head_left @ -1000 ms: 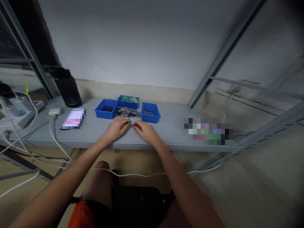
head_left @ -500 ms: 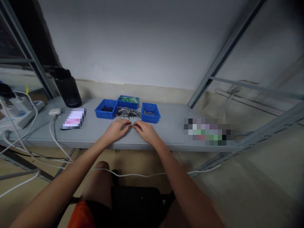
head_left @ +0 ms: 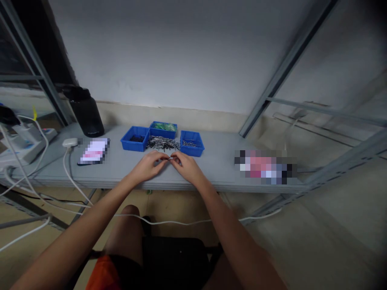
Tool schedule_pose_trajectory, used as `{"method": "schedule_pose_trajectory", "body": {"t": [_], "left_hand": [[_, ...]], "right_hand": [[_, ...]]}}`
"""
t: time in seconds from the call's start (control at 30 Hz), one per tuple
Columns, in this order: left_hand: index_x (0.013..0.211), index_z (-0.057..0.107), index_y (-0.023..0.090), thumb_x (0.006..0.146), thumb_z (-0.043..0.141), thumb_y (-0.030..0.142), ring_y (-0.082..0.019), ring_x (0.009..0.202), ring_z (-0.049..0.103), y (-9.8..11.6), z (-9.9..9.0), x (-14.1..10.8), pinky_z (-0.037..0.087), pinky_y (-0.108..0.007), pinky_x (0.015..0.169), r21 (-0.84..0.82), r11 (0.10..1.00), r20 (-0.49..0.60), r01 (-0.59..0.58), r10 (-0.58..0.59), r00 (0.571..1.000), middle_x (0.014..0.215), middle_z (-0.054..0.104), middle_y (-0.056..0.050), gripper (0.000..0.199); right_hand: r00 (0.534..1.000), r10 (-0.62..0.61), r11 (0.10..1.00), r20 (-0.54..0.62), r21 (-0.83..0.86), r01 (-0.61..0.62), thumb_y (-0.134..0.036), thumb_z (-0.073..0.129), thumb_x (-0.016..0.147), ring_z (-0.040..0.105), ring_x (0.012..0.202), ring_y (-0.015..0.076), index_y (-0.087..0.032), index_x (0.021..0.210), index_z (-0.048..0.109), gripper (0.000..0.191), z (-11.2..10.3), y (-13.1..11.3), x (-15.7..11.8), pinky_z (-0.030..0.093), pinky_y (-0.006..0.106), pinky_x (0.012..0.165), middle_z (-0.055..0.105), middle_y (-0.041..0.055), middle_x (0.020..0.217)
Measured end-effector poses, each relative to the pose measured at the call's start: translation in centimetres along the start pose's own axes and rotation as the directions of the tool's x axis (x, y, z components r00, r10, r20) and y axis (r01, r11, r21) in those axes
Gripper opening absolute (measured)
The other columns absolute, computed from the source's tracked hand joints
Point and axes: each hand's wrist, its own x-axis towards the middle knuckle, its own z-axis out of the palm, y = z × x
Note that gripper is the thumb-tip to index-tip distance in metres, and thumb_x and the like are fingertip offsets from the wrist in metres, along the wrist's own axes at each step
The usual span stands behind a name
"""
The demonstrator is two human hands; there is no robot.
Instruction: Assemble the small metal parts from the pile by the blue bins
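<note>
My left hand (head_left: 150, 165) and my right hand (head_left: 186, 165) meet fingertip to fingertip just above the grey shelf (head_left: 121, 169). Both are closed in a pinch. Between them shows a small, thin, light-coloured piece (head_left: 170, 158), too small to name. Right behind the fingers lies a loose pile of thin metal pieces (head_left: 163, 143), silver with dark ends. Around this pile stand a blue bin with dark small parts (head_left: 128, 147), a blue bin with green-tinted clear bags (head_left: 153, 133) and a blue bin with several thin metal pieces (head_left: 193, 152).
On the left are a black bottle (head_left: 87, 114), a phone with a blurred screen (head_left: 94, 151), a white charger (head_left: 70, 142) and a power strip (head_left: 27, 147) with cables. A pixelated object (head_left: 263, 166) lies to the right. Metal shelf posts (head_left: 287, 68) rise on both sides.
My hands have come together, closing the small gap between their fingertips. A thin light piece now shows between them. The colours on the pixelated object at the right differ.
</note>
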Motion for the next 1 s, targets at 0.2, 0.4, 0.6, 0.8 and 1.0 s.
{"method": "schedule_pose_trajectory", "body": {"t": [0.2,0.4,0.6,0.8,1.0], "left_hand": [[0.101,0.068,0.019,0.093,0.049,0.026,-0.018,0.090,0.064,-0.03,0.04,0.00,0.051,-0.033,0.084,-0.019,1.000,0.003,-0.009,0.009,1.000,0.096,0.072,-0.006,0.022],[0.101,0.068,0.018,0.091,0.051,0.027,-0.021,0.090,0.064,-0.58,0.44,0.22,0.051,-0.036,0.084,0.088,0.993,0.011,0.083,-0.085,0.996,0.096,0.072,-0.008,0.022],[0.097,0.068,0.018,0.088,0.053,0.022,-0.022,0.090,0.063,-0.36,0.46,0.20,0.051,-0.036,0.083,0.168,0.983,0.116,0.071,-0.092,0.989,0.093,0.070,-0.008,0.019],[0.100,0.067,0.017,0.087,0.056,0.026,-0.022,0.095,0.062,-0.19,0.39,0.15,0.050,-0.037,0.087,0.177,0.982,0.075,0.059,-0.074,0.994,0.098,0.068,-0.008,0.020],[0.094,0.068,0.017,0.089,0.055,0.024,-0.021,0.092,0.063,-0.53,0.56,0.28,0.050,-0.035,0.085,0.169,0.985,0.105,0.014,-0.032,0.994,0.093,0.069,-0.007,0.015]], "right_hand": [[0.998,-0.066,0.998,0.005,0.010,0.066,-0.023,0.047,0.097,0.062,0.092,0.0183,-0.021,0.099,0.063,0.016,0.02,0.06,0.05,0.045,0.030,0.084,0.069,0.0053,0.098],[0.998,-0.066,0.998,-0.005,0.005,0.066,-0.024,0.048,0.097,0.062,0.090,0.0182,-0.022,0.098,0.065,0.017,0.00,0.18,0.13,0.046,0.030,0.084,0.068,0.0052,0.096],[0.994,-0.107,0.993,0.016,-0.042,0.108,-0.022,0.048,0.097,0.062,0.093,0.0188,-0.020,0.100,0.068,0.020,0.10,0.07,0.01,0.045,0.031,0.087,0.069,0.0069,0.097],[0.991,-0.129,0.990,-0.016,-0.061,0.128,-0.020,0.049,0.096,0.062,0.086,0.0175,-0.020,0.098,0.067,0.018,0.14,0.03,-0.04,0.045,0.029,0.081,0.069,0.0055,0.090],[0.986,-0.158,0.987,-0.047,-0.014,0.158,-0.021,0.052,0.095,0.061,0.081,0.0161,-0.020,0.092,0.068,0.016,0.39,0.45,-0.02,0.045,0.027,0.078,0.069,0.0039,0.086]]}}
